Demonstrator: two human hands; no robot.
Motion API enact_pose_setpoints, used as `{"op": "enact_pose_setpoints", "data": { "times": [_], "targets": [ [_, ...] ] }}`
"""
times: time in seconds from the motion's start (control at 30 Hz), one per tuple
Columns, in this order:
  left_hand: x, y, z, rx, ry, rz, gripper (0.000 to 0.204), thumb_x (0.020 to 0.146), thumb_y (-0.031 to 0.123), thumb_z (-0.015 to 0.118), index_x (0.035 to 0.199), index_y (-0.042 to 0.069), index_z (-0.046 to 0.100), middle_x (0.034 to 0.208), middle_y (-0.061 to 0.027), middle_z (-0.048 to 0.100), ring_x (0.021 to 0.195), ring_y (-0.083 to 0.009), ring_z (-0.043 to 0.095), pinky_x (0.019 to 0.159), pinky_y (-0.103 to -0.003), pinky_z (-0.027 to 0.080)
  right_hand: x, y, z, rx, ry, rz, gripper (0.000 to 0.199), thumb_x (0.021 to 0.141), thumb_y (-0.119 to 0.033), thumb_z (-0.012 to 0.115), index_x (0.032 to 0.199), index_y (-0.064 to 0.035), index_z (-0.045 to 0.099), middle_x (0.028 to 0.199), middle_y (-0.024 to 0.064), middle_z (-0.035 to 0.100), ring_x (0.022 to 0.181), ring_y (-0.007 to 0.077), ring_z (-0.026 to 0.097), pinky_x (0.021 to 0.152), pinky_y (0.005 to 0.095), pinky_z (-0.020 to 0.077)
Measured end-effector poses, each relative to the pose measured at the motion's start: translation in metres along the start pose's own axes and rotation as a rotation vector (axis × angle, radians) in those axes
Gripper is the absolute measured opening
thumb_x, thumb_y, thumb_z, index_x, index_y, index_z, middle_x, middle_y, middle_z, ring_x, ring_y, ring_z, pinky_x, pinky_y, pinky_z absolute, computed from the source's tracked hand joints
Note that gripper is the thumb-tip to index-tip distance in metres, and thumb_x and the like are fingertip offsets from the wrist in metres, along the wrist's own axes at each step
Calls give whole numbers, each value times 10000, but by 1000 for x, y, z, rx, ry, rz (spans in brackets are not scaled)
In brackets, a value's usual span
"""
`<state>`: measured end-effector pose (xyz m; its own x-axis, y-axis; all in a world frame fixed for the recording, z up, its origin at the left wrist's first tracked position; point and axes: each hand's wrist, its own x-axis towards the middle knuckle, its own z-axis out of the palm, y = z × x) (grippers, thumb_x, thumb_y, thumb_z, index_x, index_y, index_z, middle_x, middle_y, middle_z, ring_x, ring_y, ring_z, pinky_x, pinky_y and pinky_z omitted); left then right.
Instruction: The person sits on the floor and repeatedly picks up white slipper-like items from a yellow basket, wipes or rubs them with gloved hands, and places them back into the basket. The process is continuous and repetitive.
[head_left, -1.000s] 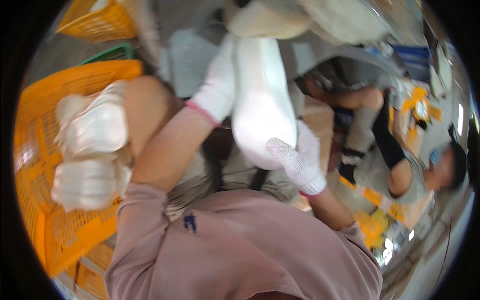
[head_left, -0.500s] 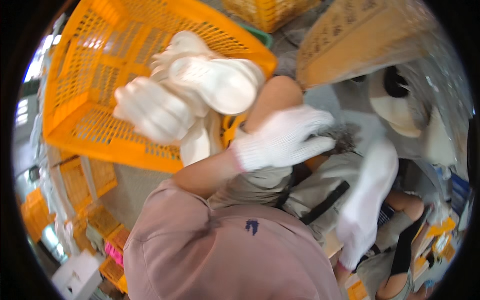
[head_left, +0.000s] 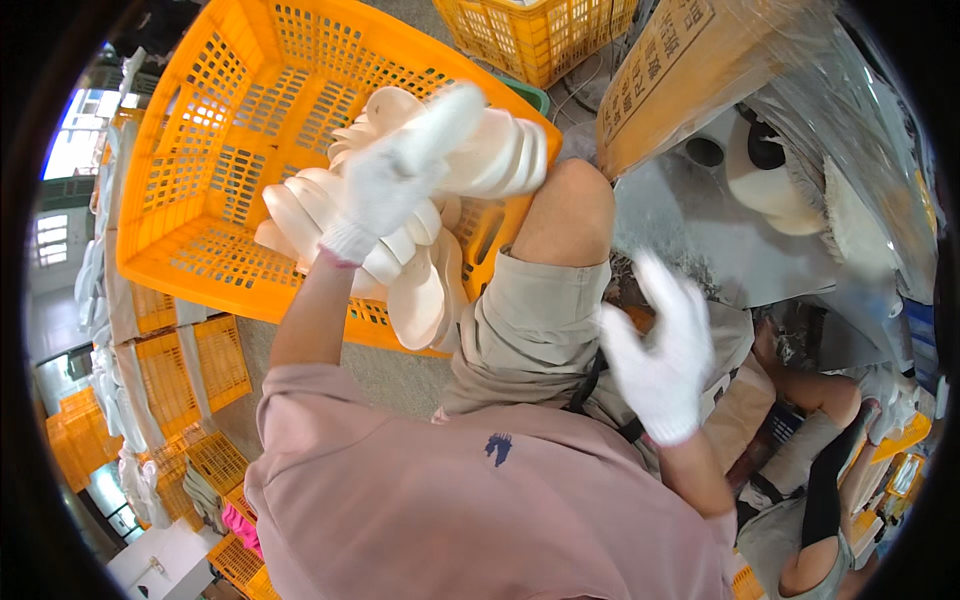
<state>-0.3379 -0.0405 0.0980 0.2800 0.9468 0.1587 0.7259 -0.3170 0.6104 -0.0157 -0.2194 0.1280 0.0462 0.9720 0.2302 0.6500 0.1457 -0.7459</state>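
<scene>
My left hand (head_left: 395,175), in a white knitted glove, is over a pile of cream-white shoe soles (head_left: 415,300) in an orange plastic basket (head_left: 200,265). Motion smears its fingers, and I cannot see whether they grip a sole. The soles lie in overlapping rows at the basket's near right end. My right hand (head_left: 662,355), also gloved in white, is raised over my lap. Its thumb and fingers are apart, with nothing between them. Right of my knee stands a grey machine housing (head_left: 690,215) with a pale round wheel (head_left: 765,175) on a black hub.
A cardboard panel (head_left: 670,85) and clear plastic sheeting (head_left: 880,130) overhang the housing. Another orange basket (head_left: 540,35) stands at the back. More orange crates (head_left: 165,370) are stacked at left. Another person's bent leg (head_left: 820,400) is close on my right.
My left hand has swung left from beside the machine to the soles in the basket. My right hand has moved left over my lap, its fingers now spread.
</scene>
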Motion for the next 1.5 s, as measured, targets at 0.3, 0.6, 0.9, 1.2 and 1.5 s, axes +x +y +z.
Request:
{"op": "enact_pose_setpoints", "data": {
  "times": [0.3, 0.6, 0.9, 1.2, 1.5],
  "targets": [
    [6, -21, -17, -567, 536, -605, 429, 904, 167, 774, 1289, 6, 675, 1157, -96, 740, 1030, -211, 697, 954, -351, 549, 127, -43, 116, 202, -340, -26, 805, 641, -283, 900, 1323, -7, 573, 1324, 246, 610, 1232, 389, 609, 1019, 435, 529],
    [-40, 5, 24, 22, -27, 200, 594, 941, 222, 721, 1471, 21, 541, 1370, -157, 621, 1171, -305, 658, 956, -409, 554, 106, -24, 127, 169, -184, 0, 720, 691, -237, 830, 1323, -8, 572, 1275, 227, 617, 1236, 405, 588, 1077, 451, 496],
    [6, -1, 13, 369, 162, 163, 599, 941, 261, 746, 1472, 57, 556, 1476, -248, 539, 1365, -366, 547, 1074, -400, 483, 103, -22, 124, -39, -114, -156, 738, 774, -290, 775, 1400, 26, 544, 1317, 253, 611, 1252, 414, 583, 1089, 460, 481],
    [-99, -26, 64, -292, -128, -102, 445, 898, 325, 803, 1214, 45, 665, 1056, -164, 711, 942, -296, 689, 865, -410, 550, 101, -32, 133, -91, -265, -29, 779, 827, -558, 815, 1285, 36, 606, 1187, 270, 665, 1135, 422, 653, 964, 481, 541],
    [16, -37, 66, 172, 101, -429, 487, 953, 415, 668, 1221, 11, 714, 1069, -234, 737, 1000, -380, 712, 874, -450, 551, 57, -61, 97, 132, -176, -35, 665, 851, -12, 624, 1506, -12, 516, 1343, 255, 647, 1273, 411, 626, 1108, 431, 503]
  ]
}}
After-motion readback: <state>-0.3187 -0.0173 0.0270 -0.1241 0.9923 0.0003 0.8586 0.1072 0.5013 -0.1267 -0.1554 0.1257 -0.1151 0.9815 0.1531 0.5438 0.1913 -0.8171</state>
